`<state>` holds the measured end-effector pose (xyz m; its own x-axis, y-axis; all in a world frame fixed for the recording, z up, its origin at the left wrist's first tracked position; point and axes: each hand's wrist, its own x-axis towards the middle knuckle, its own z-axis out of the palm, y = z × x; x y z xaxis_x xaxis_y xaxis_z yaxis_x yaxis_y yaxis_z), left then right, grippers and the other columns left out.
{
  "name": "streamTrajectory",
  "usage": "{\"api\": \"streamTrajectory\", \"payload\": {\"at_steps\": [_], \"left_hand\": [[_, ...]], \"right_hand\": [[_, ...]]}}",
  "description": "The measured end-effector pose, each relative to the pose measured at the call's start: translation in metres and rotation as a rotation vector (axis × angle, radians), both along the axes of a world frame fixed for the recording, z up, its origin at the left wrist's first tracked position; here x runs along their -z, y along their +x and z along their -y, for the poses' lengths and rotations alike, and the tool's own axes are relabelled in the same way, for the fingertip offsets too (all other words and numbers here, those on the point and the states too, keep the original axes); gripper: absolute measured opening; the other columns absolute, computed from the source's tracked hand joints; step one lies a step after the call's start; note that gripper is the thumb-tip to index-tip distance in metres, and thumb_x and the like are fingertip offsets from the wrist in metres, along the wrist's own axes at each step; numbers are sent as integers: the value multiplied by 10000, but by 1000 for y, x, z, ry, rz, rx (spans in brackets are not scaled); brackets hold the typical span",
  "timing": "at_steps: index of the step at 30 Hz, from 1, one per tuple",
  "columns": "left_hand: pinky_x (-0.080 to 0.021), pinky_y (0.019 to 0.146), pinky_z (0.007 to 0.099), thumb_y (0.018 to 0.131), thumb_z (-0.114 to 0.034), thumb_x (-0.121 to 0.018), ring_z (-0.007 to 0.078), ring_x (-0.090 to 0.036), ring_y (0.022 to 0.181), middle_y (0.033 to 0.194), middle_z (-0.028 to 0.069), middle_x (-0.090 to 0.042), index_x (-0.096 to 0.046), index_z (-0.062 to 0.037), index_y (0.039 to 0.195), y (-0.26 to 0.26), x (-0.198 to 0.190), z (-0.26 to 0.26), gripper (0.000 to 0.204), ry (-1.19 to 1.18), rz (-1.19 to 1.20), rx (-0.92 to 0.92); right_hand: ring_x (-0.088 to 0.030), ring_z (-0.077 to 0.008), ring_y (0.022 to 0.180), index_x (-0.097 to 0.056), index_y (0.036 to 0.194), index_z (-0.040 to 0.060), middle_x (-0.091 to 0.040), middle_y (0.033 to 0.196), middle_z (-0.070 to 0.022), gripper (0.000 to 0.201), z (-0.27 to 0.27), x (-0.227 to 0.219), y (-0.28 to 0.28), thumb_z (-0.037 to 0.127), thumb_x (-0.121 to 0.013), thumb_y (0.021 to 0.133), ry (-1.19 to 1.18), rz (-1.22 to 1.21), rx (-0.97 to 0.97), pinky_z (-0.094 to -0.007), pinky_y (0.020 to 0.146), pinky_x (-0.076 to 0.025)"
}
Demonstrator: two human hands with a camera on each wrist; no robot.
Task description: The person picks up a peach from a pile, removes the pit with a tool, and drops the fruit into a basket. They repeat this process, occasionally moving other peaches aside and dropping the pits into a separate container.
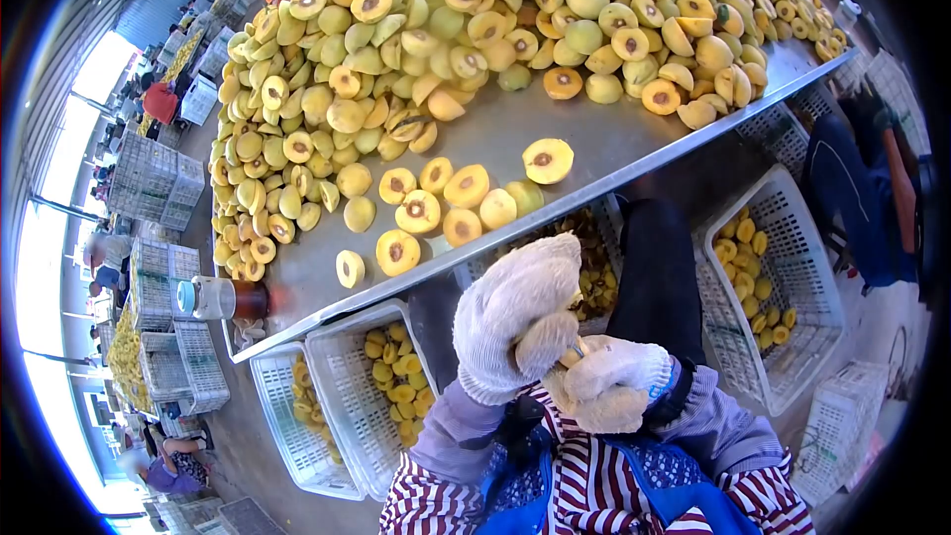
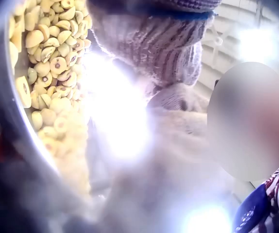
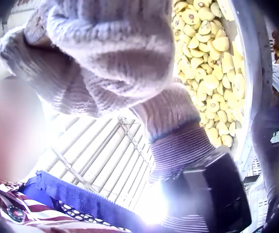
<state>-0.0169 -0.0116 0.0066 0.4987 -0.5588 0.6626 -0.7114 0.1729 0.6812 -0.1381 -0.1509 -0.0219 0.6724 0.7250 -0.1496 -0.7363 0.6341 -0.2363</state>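
Observation:
Both hands wear off-white knitted gloves and meet in front of the striped top. In the head view the left hand (image 1: 520, 317) is raised above the right, its fingers bent and thumb tucked in; what lies inside its palm is hidden. The right hand (image 1: 614, 386) curls its fingers and points toward the left hand. Between its thumb and fingers, a small brown wooden-looking piece (image 3: 36, 30) shows in the right wrist view. Beyond the hands, halved yellow peaches (image 1: 398, 252), several with brown pits, lie on the metal table (image 1: 594, 144).
A large heap of peach halves (image 1: 396, 69) covers the table's far side. White plastic crates (image 1: 327, 362) holding peach halves stand below its near edge, with another crate (image 1: 812, 327) at the right. A jar of dark liquid (image 1: 223, 298) sits at the left corner.

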Motion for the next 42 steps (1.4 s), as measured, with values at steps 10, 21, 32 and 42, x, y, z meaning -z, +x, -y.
{"api": "streamTrajectory", "payload": {"at_steps": [10,21,32,42], "left_hand": [[-596,692,325,1006,-500,-492,266,-683,922,1112,166,-645,-559,-19,1208,-18,0,7,526,-350,-1591,220],[-522,915,397,905,-226,-673,324,-625,1081,1200,157,-637,-653,-41,1133,59,83,-171,294,679,151,-1104],[-500,937,391,784,-334,-769,279,-642,1096,1196,146,-658,-542,-53,1252,147,103,-92,591,980,-690,-727],[-500,942,338,892,-175,-696,207,-605,1107,1251,120,-619,-499,-54,1342,59,31,-54,506,384,-909,-361]], "right_hand": [[-565,-80,543,-612,1020,30,-617,731,-14,295,-14,-6,4,285,-705,905,-168,28,143,-206,481,-454],[-512,-70,512,-560,962,62,-574,716,-30,201,-3,1,34,239,-648,923,-638,-63,65,-196,443,-396],[-476,-15,518,-536,1060,110,-532,704,49,287,-32,-10,54,321,-683,932,-896,-13,18,-166,451,-381],[-676,-406,777,-584,1091,78,-669,791,-202,440,-32,-9,52,472,-628,899,-1594,438,54,-448,684,-517]]}}
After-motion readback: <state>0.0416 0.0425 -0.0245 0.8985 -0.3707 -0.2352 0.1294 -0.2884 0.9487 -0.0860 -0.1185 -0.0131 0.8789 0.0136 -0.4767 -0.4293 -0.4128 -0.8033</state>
